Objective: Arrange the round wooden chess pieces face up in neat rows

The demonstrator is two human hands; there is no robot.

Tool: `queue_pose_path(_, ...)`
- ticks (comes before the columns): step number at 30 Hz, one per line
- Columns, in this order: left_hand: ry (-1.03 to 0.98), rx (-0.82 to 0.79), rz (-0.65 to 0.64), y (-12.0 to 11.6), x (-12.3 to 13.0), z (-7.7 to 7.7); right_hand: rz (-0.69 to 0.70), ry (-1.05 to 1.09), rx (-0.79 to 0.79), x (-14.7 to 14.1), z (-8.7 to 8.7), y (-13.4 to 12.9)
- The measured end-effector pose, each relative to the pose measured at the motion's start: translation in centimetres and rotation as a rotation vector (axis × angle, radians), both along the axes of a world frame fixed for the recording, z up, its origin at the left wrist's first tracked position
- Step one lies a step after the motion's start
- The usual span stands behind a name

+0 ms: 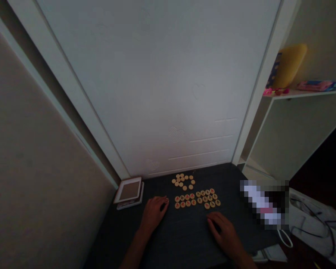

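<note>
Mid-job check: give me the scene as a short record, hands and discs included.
left hand: on or just above the dark tabletop, left of the marked discs; nothing seen held
right hand: on the near side of the marked discs; nothing seen held
marked discs: two blocks in rows, four and four, then four, four and three
plain-looking discs: loose cluster behind them
tabletop left: flat white-edged stack

Straight ahead of you, a white panel (145,82) fills the centre of the frame, carrying embossed hearts (176,134) and raised lines (198,154). A plain greyish wall (30,168) takes up the left side. Your dark counter (182,239) spans the bottom centre, and a pale shelf unit (296,127) stands at the right. The light around you is dim.
</note>
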State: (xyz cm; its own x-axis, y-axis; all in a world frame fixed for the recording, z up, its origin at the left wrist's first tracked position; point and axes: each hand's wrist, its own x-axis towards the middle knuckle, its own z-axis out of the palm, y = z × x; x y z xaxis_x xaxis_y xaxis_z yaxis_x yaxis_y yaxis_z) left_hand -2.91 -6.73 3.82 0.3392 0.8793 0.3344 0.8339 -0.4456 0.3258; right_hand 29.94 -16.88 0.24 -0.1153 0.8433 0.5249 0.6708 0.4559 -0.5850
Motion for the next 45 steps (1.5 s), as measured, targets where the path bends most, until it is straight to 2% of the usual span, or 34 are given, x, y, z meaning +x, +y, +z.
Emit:
queue_pose_path(5, -0.087, -0.040, -0.050, -2.9, 1.0, 0.2, 0.037, 0.008, -0.002, -0.3, 0.4, -0.1)
queue_pose_path(10, -0.384, -0.155, -0.131, -5.1, 4.0, 0.9, 0.065, 0.018, -0.016, -1.1, 0.9, 0.0)
queue_pose_path(13, -0.547, -0.278, -0.159, -5.5, 6.5, 1.2, 0.084, 0.015, 0.011, -2.2, 1.4, 0.4)
queue_pose_path(16, -0.722, -0.441, -0.131, -5.5, 8.7, 1.3, 0.104, 0.010, 0.058, -3.3, 1.6, 1.1)
queue_pose_path(20, -0.860, -0.595, -0.123, -5.5, 9.9, 1.0, 0.100, -0.005, 0.132, -4.3, 1.0, 1.7)
queue_pose_path(26, -0.963, -0.702, -0.151, -5.8, 9.5, -0.1, 0.191, -0.052, 0.106, -4.6, 0.3, 1.6)
queue_pose_path(31, -0.948, -0.744, -0.153, -5.7, 9.6, -0.5, 0.204, -0.031, 0.048, -4.6, 0.0, 1.8)
queue_pose_path(37, -0.916, -0.725, -0.142, -5.8, 9.8, -0.9, 0.221, 0.000, 0.024, -4.4, -0.5, 2.1)
queue_pose_path(45, -0.913, -0.699, -0.106, -5.7, 10.0, -0.7, 0.192, 0.004, -0.003, -4.6, 0.0, 1.7)
